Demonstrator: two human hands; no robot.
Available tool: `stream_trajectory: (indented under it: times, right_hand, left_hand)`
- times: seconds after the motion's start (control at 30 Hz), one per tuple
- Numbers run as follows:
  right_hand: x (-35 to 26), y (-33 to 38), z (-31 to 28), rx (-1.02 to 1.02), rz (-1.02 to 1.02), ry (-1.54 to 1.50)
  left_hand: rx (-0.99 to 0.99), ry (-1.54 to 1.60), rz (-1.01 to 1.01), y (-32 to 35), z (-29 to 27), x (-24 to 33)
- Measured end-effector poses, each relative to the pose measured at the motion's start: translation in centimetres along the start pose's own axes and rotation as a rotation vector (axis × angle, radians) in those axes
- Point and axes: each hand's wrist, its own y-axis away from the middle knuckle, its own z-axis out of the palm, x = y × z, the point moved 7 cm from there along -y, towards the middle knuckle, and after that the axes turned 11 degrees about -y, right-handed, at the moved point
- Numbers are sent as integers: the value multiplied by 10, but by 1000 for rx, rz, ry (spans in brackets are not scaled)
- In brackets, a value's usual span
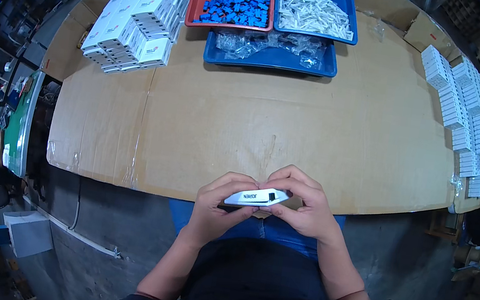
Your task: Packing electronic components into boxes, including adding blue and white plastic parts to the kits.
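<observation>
Over the near edge of the table, both hands hold one small flat white box with dark printing on its side. A black patch shows near its right end, and a dark slit runs along its lower edge. My left hand grips the left end, fingers on the far side and thumb below. My right hand closes around the right end, with its thumb and fingertips pressed on the box. The box's other faces are hidden by the fingers or turned away.
Cardboard covers the table. At the back are a red tray of blue pieces, a blue tray of white pieces and a lower blue tray with clear plastic wrappings. White boxes stand stacked left; more white boxes line the right.
</observation>
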Motion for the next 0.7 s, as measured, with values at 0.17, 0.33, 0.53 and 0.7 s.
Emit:
stream_trajectory:
  times: [0.17, 0.33, 0.53, 0.7]
  right_hand:
    - [-16, 2, 1, 32, -103, -13]
    - [-8, 0, -1, 75, 17, 63]
    - [-6, 3, 0, 149, -70, -104]
    - [-7, 6, 0, 141, -44, -18]
  left_hand:
    - [-7, -82, 118, 0, -7, 24]
    - [-24, -56, -9, -2, -4, 13]
    - [74, 428, -173, 6, 3, -11]
    - [20, 448, -211, 13, 4, -19]
